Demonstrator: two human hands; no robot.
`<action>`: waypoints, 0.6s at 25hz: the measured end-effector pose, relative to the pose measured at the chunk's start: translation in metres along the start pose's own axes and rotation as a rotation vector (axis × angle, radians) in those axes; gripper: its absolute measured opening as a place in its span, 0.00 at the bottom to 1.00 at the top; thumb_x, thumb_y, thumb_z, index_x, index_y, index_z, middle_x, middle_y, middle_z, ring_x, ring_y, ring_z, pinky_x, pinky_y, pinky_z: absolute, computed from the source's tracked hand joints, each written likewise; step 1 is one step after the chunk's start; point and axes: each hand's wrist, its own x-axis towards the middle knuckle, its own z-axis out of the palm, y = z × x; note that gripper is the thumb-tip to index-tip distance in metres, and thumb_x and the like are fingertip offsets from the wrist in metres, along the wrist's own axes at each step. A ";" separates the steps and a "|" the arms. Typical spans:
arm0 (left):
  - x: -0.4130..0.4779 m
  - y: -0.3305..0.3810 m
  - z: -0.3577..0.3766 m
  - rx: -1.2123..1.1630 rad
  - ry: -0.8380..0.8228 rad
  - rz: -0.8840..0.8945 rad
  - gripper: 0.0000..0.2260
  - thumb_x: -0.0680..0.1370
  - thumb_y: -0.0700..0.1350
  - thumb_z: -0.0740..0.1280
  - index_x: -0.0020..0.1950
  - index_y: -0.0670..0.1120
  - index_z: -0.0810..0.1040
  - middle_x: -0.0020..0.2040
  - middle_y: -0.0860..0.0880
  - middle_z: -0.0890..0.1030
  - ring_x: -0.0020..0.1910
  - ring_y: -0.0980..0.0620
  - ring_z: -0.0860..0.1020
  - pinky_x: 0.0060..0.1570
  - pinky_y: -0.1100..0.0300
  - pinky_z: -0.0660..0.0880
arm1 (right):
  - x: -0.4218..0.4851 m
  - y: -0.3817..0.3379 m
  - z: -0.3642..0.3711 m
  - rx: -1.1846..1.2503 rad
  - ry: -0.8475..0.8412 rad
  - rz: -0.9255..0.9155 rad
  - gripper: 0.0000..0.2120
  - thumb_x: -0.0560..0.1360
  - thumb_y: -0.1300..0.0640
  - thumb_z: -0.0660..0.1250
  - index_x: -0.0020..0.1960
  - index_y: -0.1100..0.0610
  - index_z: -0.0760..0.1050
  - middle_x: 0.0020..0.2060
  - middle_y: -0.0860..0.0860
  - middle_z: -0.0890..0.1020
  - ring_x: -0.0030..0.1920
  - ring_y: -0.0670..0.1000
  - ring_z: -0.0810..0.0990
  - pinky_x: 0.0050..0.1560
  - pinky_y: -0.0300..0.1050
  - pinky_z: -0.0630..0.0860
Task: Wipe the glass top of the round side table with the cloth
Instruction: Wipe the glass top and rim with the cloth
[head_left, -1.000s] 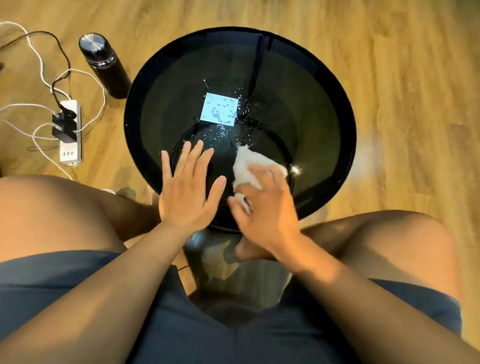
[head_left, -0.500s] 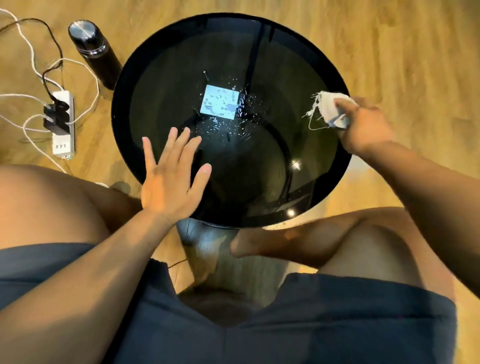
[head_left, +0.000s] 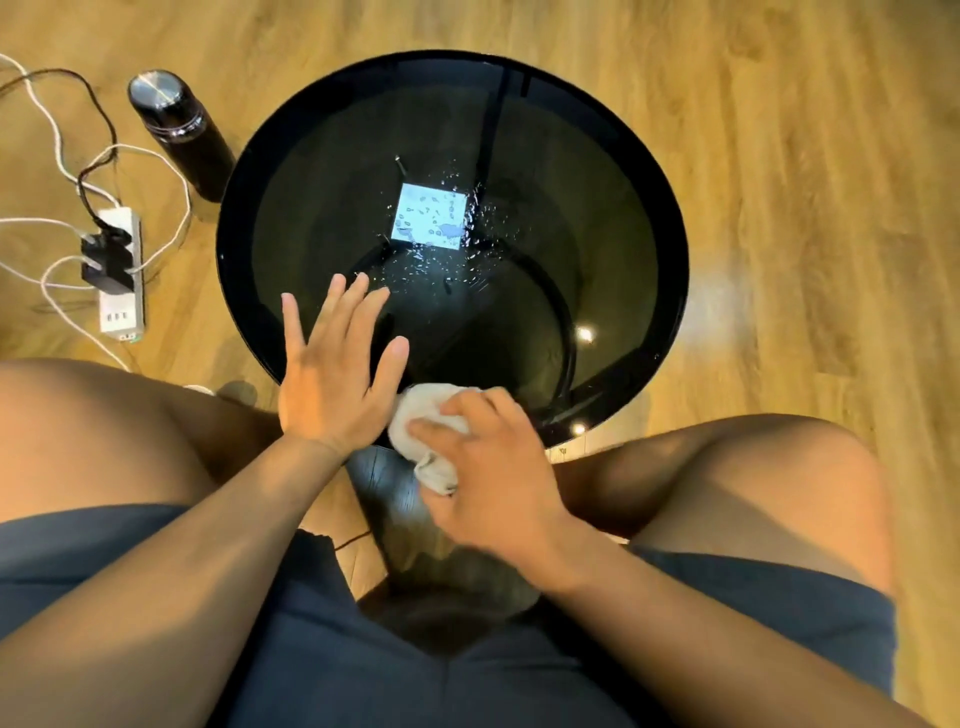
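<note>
The round side table (head_left: 613, 156) has a dark glass top with a black rim and fills the middle of the head view. Water droplets (head_left: 447, 260) are scattered near its centre, around a bright square reflection. My left hand (head_left: 332, 369) lies flat on the near left part of the glass, fingers spread, holding nothing. My right hand (head_left: 483, 467) grips a bunched white cloth (head_left: 421, 421) at the near edge of the table, right beside my left thumb. Part of the cloth hangs over the rim.
A black bottle (head_left: 176, 130) stands on the wooden floor left of the table. A white power strip (head_left: 122, 275) with plugs and loose cables lies further left. My bare knees flank the table's near edge.
My right hand swung the cloth from the near middle of the glass out to the right rim, then back to the near edge beside my left hand. The left hand stayed flat.
</note>
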 end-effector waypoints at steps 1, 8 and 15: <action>-0.001 0.000 0.000 -0.020 0.008 -0.005 0.25 0.82 0.56 0.49 0.74 0.45 0.66 0.76 0.44 0.67 0.79 0.46 0.57 0.76 0.37 0.43 | -0.001 -0.007 0.005 -0.005 -0.082 -0.066 0.24 0.67 0.46 0.73 0.62 0.49 0.78 0.57 0.55 0.77 0.54 0.58 0.74 0.53 0.54 0.76; 0.002 0.001 -0.001 -0.053 0.018 -0.045 0.24 0.81 0.55 0.51 0.73 0.44 0.67 0.75 0.44 0.68 0.78 0.45 0.59 0.76 0.38 0.42 | 0.022 0.147 -0.042 -0.154 0.008 0.169 0.17 0.68 0.55 0.71 0.56 0.48 0.80 0.54 0.54 0.78 0.53 0.63 0.77 0.50 0.56 0.76; 0.002 0.000 -0.001 -0.039 -0.001 -0.050 0.25 0.81 0.57 0.51 0.74 0.47 0.66 0.76 0.46 0.67 0.78 0.46 0.59 0.77 0.40 0.41 | 0.064 0.191 -0.065 -0.145 0.122 0.657 0.23 0.73 0.54 0.67 0.68 0.50 0.72 0.61 0.59 0.76 0.59 0.64 0.76 0.58 0.51 0.73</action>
